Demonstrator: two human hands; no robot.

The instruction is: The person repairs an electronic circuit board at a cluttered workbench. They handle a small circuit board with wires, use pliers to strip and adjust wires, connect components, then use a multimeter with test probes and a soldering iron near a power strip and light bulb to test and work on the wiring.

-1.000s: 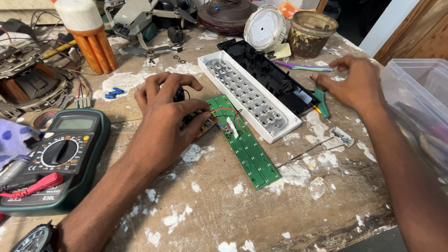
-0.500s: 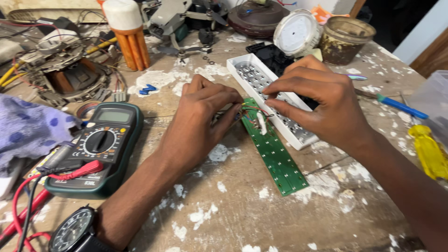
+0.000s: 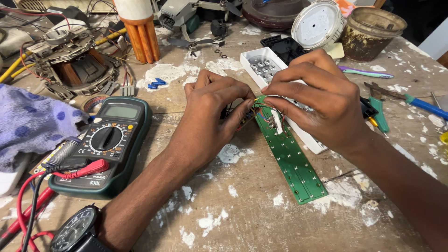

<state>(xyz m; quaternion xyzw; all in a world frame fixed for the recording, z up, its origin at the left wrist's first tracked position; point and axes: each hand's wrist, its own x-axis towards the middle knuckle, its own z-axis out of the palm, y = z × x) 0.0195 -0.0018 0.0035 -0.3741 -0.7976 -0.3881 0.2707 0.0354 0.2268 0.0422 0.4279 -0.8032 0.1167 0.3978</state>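
PCB (image 3: 291, 161), long axis upper-left to lower-right, L hand (image 3: 212, 114) & R hand (image 3: 317, 102) at top end.

Bare tabletop (image 3: 261, 219) lies open along the near edge, between the two forearms and below the green board (image 3: 291, 161). On the left, the multimeter (image 3: 105, 144) with its red lead (image 3: 28, 200) and the purple cloth (image 3: 32, 123) block approach. At the far side, the orange bottle (image 3: 140, 30), jar (image 3: 368, 32) and white tray (image 3: 280, 88) crowd the bench. On the right, the blue-handled tool (image 3: 420, 105) lies across the surface.
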